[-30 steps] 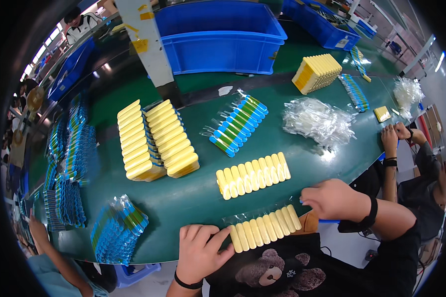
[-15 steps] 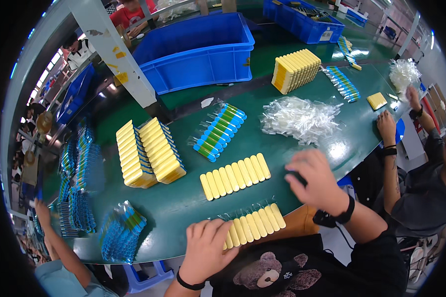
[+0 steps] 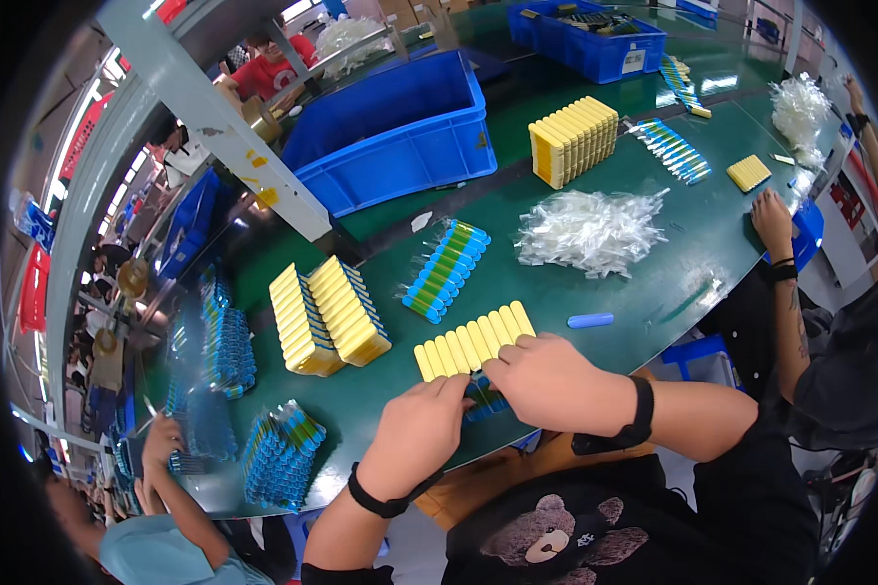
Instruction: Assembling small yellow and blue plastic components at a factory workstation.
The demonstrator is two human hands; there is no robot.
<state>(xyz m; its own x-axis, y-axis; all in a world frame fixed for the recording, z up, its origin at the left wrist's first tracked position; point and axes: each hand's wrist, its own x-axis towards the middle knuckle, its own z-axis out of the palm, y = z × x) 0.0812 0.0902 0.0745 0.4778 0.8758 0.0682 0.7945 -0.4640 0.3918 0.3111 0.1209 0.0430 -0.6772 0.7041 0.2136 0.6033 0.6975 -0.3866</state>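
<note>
A row of slim yellow pieces with rounded ends point(image 3: 473, 341) lies side by side on the green table in front of me. My left hand point(image 3: 421, 419) and my right hand point(image 3: 556, 382) meet at its near edge, fingers bent and pinched together. Between them shows part of a row of blue-and-green strips point(image 3: 485, 398), apparently gripped from both sides; my hands cover the rest. Whether it touches the yellow row is hidden. Right of the row lies a slim blue bar point(image 3: 591, 320).
Yellow stacks point(image 3: 331, 317) stand left, a blue-green strip row point(image 3: 447, 270) and a heap of clear plastic pieces point(image 3: 590, 234) beyond. A blue-green pile point(image 3: 283, 455) is near left. Farther back are a blue bin point(image 3: 395, 146) and another yellow stack point(image 3: 575, 141). Co-workers' hands point(image 3: 772, 222) flank me.
My right hand has come left to meet my left hand at the yellow row. The near yellow row has gone from sight; blue-and-green shows there. The blue bar now lies uncovered. My view has shifted.
</note>
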